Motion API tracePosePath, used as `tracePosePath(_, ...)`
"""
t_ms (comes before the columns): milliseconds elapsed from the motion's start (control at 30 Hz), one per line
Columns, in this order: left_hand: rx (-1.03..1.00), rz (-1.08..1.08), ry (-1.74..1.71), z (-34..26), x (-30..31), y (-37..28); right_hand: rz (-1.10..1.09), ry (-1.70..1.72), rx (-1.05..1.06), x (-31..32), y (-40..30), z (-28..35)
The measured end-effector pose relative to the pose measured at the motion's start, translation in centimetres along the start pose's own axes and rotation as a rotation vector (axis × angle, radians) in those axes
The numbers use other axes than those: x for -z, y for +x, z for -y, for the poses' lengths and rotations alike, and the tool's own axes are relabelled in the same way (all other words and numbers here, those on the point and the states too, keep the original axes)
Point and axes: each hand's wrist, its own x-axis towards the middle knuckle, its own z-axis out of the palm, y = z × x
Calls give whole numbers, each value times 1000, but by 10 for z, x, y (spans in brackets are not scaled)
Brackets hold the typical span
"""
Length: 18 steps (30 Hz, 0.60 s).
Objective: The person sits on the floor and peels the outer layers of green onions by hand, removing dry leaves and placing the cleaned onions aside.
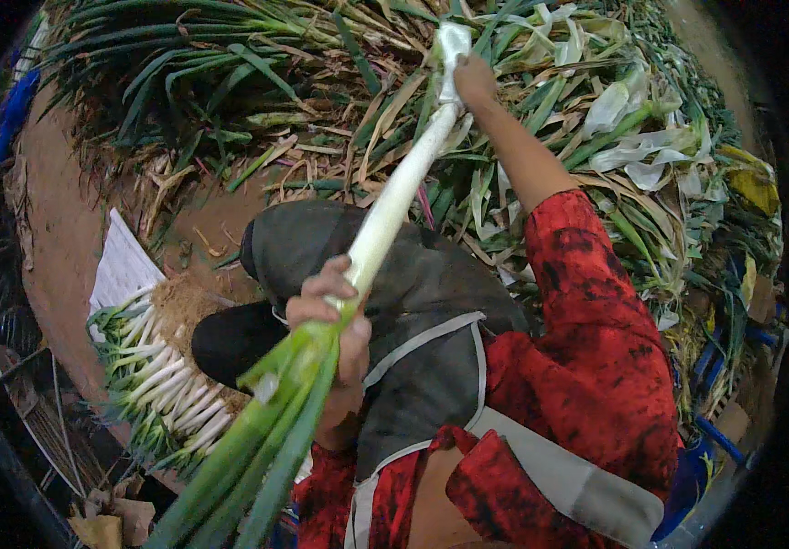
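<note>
A large, long green onion (401,185) slants across the middle, its white shaft pointing away and its green leaves hanging to the lower left. My left hand (332,316) is wrapped around the shaft where white turns to green. At the far end, my right hand (474,79) grips a glossy white outer layer (454,44) around the shaft; its fingertips are partly hidden. Many peeled green onions (178,384) with white shafts lie side by side at the left, beside a white sheet (120,264).
A heap of unpeeled green onions (229,62) lies at the back left. Shed leaves and white skins (648,147) are piled at the back and right. My knees, under a dark apron (435,288), are below the shaft. Blue plastic (15,113) shows at the left edge.
</note>
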Motion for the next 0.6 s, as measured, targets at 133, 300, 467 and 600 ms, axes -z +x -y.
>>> tracePosePath(133,-83,-49,-110,-47,24,-27,-187,-571,-17,53,98,-123)
tracePosePath(300,120,-250,-298,-53,21,-11,-57,-279,-72,124,102,-128)
tracePosePath(467,236,-270,-406,-19,21,18,21,20,589,135,16,-21)
tracePosePath(600,241,-331,-440,-4,11,34,176,323,1424,142,-172,95)
